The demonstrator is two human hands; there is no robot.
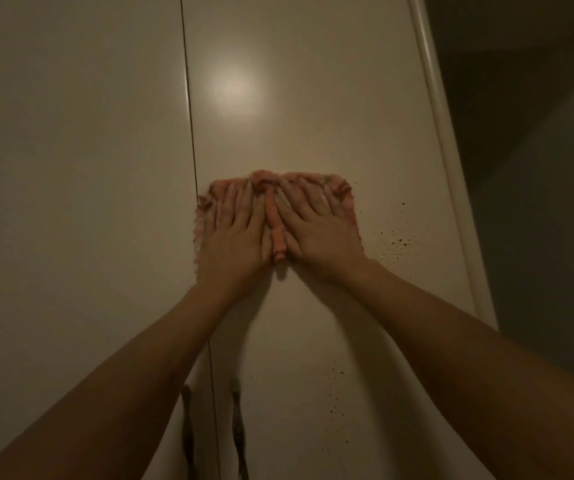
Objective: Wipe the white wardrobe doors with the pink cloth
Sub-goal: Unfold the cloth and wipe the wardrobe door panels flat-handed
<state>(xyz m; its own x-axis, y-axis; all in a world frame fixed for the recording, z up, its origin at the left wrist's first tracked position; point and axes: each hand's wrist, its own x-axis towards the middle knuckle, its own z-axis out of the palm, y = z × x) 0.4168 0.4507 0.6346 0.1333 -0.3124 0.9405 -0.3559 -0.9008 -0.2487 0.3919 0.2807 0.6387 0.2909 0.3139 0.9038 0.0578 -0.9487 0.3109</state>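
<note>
The pink cloth (341,192) is spread flat on the right-hand wardrobe door (296,81), pinned there under both of your hands. Your left hand (237,233) lies open on the cloth's left half, fingers straight, close together and pointing up. Your right hand (316,226) lies open on the right half in the same way. Neither hand curls round the fabric; palms and flat fingers press it against the door. Between the two hands the cloth bunches into a narrow upright ridge (276,233) that runs down past your thumbs. Fringed cloth shows beyond the outer edge of each hand and just above your fingertips.

Just outside your left hand runs a thin dark seam (188,98) between the two doors, and the cloth's left edge reaches it. The left-hand door (71,168) lies beyond the seam. Well above your fingertips, a soft round patch of reflected light (233,88) sits on the door.

Outside your right hand, near the wrist, small dark specks (396,241) are scattered on the door, with more lower down beside your right forearm (452,341). Below your wrists, next to your left forearm (123,375), two dark upright handles (239,427) stand one on each side of the seam, both blurred. Further out past the right hand is the wardrobe's rounded pale edge (441,116), then a dark wall (538,202).
</note>
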